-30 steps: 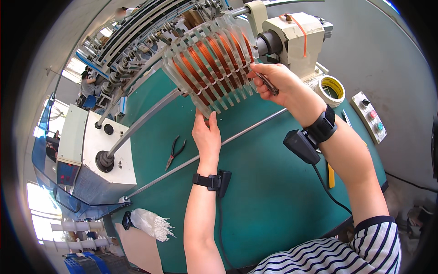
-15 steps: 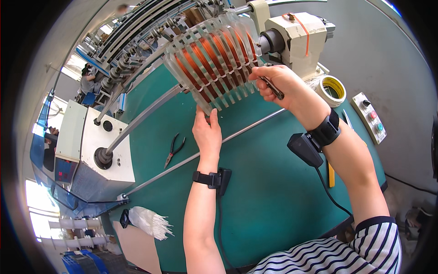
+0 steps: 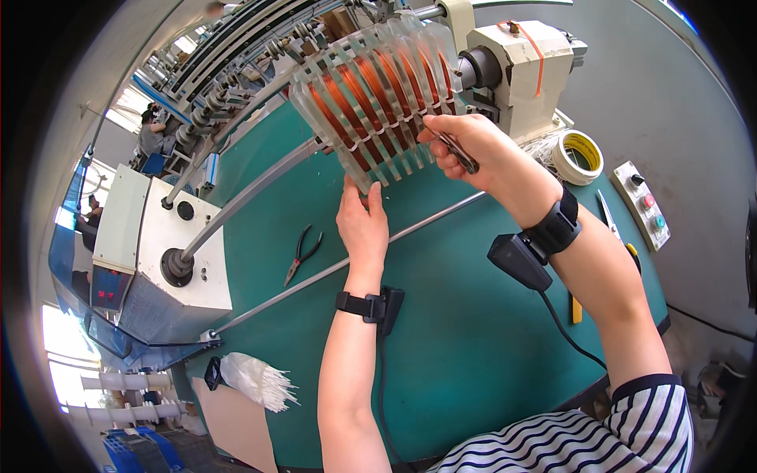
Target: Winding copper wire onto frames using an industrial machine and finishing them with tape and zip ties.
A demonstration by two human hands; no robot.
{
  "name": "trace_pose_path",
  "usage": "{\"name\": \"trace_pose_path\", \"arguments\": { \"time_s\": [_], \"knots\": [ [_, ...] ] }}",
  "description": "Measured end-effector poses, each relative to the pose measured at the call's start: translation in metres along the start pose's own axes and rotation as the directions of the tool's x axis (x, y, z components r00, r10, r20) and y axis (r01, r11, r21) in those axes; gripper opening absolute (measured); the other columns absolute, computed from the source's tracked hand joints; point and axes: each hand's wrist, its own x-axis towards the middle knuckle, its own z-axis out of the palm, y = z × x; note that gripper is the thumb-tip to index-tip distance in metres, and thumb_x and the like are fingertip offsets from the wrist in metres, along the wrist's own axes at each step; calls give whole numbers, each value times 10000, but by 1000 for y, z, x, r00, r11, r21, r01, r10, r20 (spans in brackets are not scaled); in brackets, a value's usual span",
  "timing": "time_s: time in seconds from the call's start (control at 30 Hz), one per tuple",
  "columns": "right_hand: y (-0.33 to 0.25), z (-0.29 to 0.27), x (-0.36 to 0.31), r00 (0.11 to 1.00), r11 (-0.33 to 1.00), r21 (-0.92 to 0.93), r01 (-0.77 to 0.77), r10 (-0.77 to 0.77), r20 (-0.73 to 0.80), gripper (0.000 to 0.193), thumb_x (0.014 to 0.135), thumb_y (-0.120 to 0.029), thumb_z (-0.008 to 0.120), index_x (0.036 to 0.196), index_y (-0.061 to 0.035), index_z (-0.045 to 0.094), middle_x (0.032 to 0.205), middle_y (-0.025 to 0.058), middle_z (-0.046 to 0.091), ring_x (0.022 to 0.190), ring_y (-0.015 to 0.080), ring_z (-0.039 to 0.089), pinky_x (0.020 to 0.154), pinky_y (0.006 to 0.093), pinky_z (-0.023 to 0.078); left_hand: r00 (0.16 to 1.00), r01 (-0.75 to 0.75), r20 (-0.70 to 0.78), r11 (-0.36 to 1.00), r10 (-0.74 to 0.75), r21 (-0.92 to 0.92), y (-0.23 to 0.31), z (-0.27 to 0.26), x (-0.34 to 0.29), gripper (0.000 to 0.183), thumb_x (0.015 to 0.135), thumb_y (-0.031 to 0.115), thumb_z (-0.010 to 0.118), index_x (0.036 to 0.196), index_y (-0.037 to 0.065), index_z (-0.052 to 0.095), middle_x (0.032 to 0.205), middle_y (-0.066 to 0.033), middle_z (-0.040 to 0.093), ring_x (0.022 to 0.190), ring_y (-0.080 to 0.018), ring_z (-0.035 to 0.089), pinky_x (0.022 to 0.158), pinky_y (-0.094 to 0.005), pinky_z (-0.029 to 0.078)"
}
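Observation:
A winding former (image 3: pixel 330 135) of clear plastic plates is mounted on a horizontal shaft at the top middle. Several copper wire coils (image 3: pixel 371 91) fill its slots, and white ties (image 3: pixel 377 132) cross them on the near side. My left hand (image 3: pixel 363 217) grips the former's lower left corner between thumb and fingers. At the former's right lower side, my right hand (image 3: pixel 471 150) is closed round a small dark metal hand tool (image 3: pixel 459 153). The tool's handle end sticks out below the palm; its working tip is hidden by my fingers, close to the coils.
Pliers (image 3: pixel 301 254) lie on the green tabletop (image 3: pixel 457 315), left of my left arm. A bag of white ties (image 3: pixel 259 381) is at the lower left. Tape rolls (image 3: pixel 579 158), scissors (image 3: pixel 607 213) and a button box (image 3: pixel 643 205) sit right. A metal rod (image 3: pixel 303 281) crosses the table.
My right hand has shifted a little left along the former with the metal tool. My left hand keeps its grip on the lower left corner. The view has moved slightly.

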Motion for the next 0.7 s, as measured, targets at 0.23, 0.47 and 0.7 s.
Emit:
{"name": "trace_pose_path", "arguments": {
  "time_s": [0.23, 0.47, 0.7],
  "knots": [
    [4, -1, -7, 996, 999, -24, 23, -21, 82, 238, 889, -206, 555, 854, 29, 568, 561, 9, 458, 445, 91, 387, 401, 226, 290, 1000, 11, 13, 999, -12, 38, -4, 1, -1, 409, 886, 163, 548, 1262, 32, 453, 907, -157, 630, 671, -275, 593, 648, -370, 474],
    [7, 19, 7, 999, 999, 45, -24, 25, -21, 234, 889, -203, 555, 847, 27, 559, 567, 12, 457, 448, 90, 381, 395, 236, 280, 999, 28, 19, 999, -29, 46, -2, 2, 1, 440, 880, 163, 558, 1277, 17, 435, 920, -166, 626, 704, -292, 612, 654, -378, 477],
    [14, 25, -4, 996, 1000, -4, -4, 4, 85, 210, 895, -184, 541, 853, 22, 552, 561, 9, 450, 448, 93, 370, 402, 241, 279, 1000, 7, 23, 1000, -7, 6, 0, -1, 1, 442, 881, 164, 557, 1278, 17, 431, 941, -156, 620, 709, -268, 620, 646, -371, 480]
  ]
}}
